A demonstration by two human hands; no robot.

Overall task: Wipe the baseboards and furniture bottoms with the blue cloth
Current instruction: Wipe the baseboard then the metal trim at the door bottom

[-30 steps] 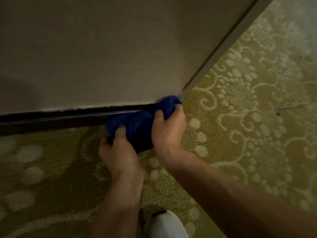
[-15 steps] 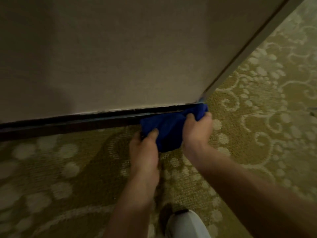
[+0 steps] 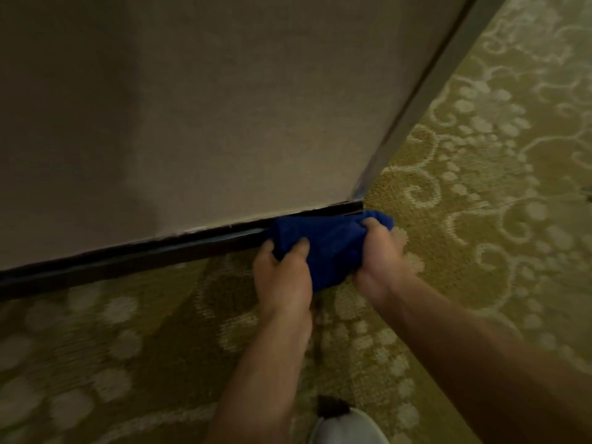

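Head view: both hands work the blue cloth (image 3: 323, 248) at the right end of the dark baseboard (image 3: 134, 257), where the wall (image 3: 192, 123) turns its corner. The left hand (image 3: 283, 280) grips the cloth's left side with curled fingers; the right hand (image 3: 378, 254) clutches its right side, fingers wrapped over the bunched fabric. The cloth is pressed against the baseboard and rests on the patterned carpet (image 3: 480, 219).

Progress, judged from this: the wipe has reached the corner end of this strip. Whether the long stretch toward the left edge is clean cannot be told. The adjoining wall's base beyond the corner and any furniture bottoms appear left to do.
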